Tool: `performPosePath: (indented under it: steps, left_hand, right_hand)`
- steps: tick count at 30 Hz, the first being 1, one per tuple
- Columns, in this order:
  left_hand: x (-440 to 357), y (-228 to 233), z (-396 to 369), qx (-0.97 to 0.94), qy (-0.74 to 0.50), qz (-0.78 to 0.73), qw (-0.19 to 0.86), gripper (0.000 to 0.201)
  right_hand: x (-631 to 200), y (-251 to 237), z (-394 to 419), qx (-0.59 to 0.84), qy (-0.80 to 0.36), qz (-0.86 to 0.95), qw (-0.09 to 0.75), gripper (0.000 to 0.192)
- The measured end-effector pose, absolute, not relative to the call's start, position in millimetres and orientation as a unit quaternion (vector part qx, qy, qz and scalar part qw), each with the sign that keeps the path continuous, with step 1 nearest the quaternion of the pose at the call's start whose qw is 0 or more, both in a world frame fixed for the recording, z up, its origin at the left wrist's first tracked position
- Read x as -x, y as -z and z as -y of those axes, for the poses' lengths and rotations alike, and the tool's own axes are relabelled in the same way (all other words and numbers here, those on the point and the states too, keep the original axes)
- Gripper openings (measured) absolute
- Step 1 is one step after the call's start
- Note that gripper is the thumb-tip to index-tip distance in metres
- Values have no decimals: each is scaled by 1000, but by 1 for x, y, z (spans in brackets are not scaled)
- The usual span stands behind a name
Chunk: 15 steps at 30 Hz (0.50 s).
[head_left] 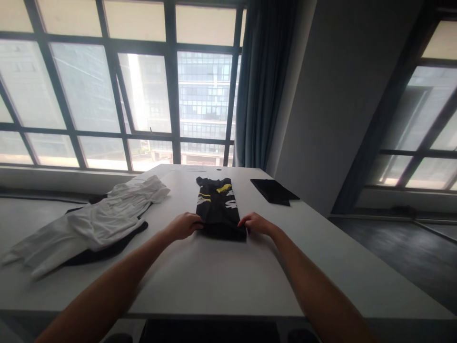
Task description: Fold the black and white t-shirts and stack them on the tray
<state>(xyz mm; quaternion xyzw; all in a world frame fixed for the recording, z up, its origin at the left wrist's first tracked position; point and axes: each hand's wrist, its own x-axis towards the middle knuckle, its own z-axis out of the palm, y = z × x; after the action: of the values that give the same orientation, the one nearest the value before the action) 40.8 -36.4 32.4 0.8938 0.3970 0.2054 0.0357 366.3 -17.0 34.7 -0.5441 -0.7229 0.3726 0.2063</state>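
In the middle of the frame we hold the black garment (217, 209), a long narrow strip with yellow and white print, lying flat on the white table (214, 281). Our left hand (185, 225) and right hand (255, 223) pinch its near corners, fingers closed on the cloth, probably to keep the edge straight. At the left lies a white garment (103, 219) over something dark, well apart. At the upper right of the table rests a folded black piece (274, 191). Nothing blocks our hands.
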Motion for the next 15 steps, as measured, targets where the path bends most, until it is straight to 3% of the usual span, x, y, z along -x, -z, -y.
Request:
performPosePath:
  steps: [6,10,15]
  left_hand:
    - [-32,-36,35,-912,-118,-361,158,23]
    - [-15,-30,29,-901,-99,-365,210,62]
    - [-15,-23,24,-898,-139,-345,234,32]
  right_hand:
    - [-368,-34,22,503,-218,824,143,41]
    - [-364,-28,19,469,-168,848,180,39]
    - [-369,-25,14,453,-221,842,189,22]
